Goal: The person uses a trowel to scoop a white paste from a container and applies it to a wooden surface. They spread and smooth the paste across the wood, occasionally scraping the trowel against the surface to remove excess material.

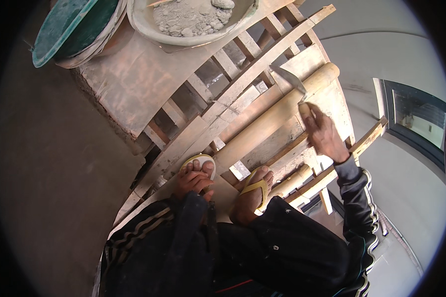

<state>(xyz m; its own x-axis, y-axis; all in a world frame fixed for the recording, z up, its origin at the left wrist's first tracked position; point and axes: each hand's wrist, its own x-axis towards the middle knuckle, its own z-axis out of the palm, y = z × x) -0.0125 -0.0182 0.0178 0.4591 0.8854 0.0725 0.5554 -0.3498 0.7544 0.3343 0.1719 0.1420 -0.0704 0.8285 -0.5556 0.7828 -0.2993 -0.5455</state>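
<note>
My right hand (pixel 323 132) is closed around the wooden handle of a trowel (pixel 290 79). The trowel's narrow metal blade points up and left over a long round bamboo pole (pixel 272 115). My left hand (pixel 193 183) hangs in front of my left sandal (pixel 212 171), its fingers loosely bent and a little apart, with nothing visible in them. I cannot tell whether it touches the foot. Both my feet, in yellow-strapped sandals, stand on the plank platform near the pole's lower end.
A wide basin (pixel 245 20) of grey, lumpy dry mortar sits on a stained board (pixel 126 84) ahead. Left of it leans a green basin (pixel 64 29). Gaps open between the wooden slats (pixel 228 64). A wall with a dark-framed window (pixel 416 116) is on the right.
</note>
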